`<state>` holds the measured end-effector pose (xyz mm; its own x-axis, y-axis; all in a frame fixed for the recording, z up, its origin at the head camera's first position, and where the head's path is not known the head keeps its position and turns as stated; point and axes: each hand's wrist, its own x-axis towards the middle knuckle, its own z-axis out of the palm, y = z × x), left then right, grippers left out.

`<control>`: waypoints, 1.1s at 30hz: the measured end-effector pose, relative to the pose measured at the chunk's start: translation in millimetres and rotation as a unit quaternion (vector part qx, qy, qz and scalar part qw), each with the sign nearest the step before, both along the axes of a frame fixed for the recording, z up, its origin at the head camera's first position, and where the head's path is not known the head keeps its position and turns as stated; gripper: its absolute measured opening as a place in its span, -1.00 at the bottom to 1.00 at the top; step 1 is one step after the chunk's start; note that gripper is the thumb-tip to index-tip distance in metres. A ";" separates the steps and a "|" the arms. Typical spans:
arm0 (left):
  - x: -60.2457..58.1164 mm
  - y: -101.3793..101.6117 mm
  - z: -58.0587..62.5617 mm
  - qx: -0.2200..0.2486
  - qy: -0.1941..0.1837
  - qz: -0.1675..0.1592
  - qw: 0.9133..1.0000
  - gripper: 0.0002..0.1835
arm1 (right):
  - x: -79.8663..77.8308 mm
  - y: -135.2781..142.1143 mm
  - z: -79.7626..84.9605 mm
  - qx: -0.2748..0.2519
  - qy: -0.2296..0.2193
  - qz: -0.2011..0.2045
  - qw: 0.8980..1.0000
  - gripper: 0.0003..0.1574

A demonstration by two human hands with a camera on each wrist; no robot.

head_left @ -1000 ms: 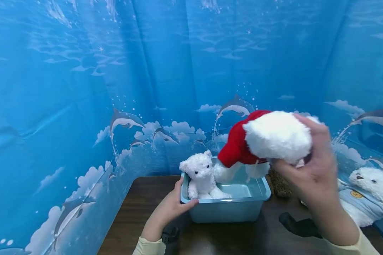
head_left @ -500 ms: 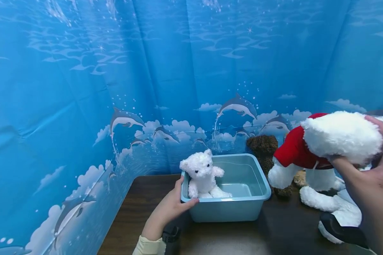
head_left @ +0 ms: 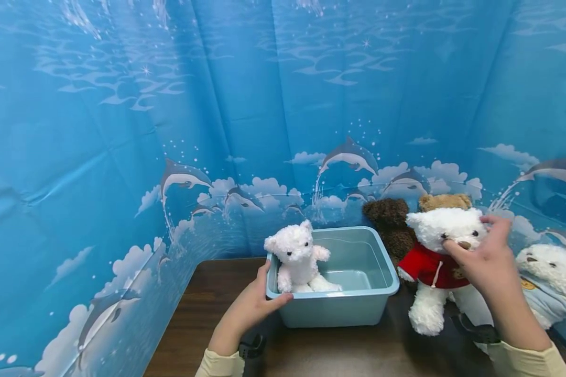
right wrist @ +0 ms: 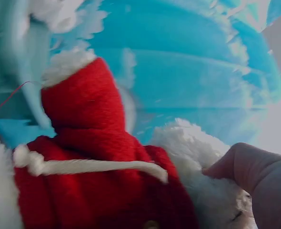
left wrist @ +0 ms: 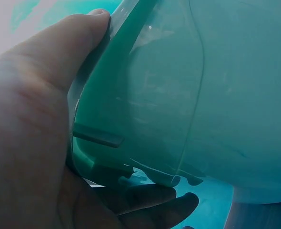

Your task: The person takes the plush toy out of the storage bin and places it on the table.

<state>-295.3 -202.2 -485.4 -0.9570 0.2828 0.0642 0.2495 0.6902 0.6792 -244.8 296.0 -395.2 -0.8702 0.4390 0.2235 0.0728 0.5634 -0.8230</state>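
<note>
My left hand (head_left: 247,311) grips the left front corner of a light blue plastic tub (head_left: 332,313), thumb over the rim. In the left wrist view the fingers curl round the tub's outside wall (left wrist: 155,95). A small white teddy bear (head_left: 298,256) sits upright inside the tub at its left end. Right of the tub, my right hand (head_left: 488,267) holds a larger white teddy bear (head_left: 426,311) in a red hoodie by its head. That bear hangs upright, facing me. The right wrist view shows its red hoodie (right wrist: 97,186) and white drawstring close up, with my thumb pressed into the fur.
Behind the held bear are a dark brown bear (head_left: 389,222) and a tan bear (head_left: 445,201), both partly hidden. A white bear in a light blue hoodie (head_left: 554,272) lies at the far right. A blue dolphin-print curtain (head_left: 240,104) backs the wooden table (head_left: 203,309).
My right hand has carried the red-hoodie bear from above the tub to its right, lowering it and turning it upright to face me. The left hand and the tub stay in place.
</note>
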 end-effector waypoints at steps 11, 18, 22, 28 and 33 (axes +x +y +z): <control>4.0 0.1 -1.1 0.007 -0.009 -0.001 1.000 0.36 | -36.6 5.3 -75.8 0.050 -0.054 0.063 0.995 0.26; 1.9 1.9 1.9 0.007 -0.005 0.005 1.000 0.34 | -50.3 1.0 -109.1 0.049 -0.055 0.053 0.996 0.19; 1.6 2.1 2.2 0.009 -0.005 0.007 1.000 0.34 | -55.1 1.5 -121.3 0.055 -0.039 0.043 0.997 0.14; 2.6 1.7 1.9 0.004 -0.011 0.009 1.000 0.32 | -54.2 -0.6 -123.3 0.066 -0.040 0.047 0.996 0.17; 2.6 1.2 2.8 0.007 -0.007 0.004 1.000 0.34 | -55.5 -2.8 -123.2 0.083 -0.036 0.040 0.995 0.22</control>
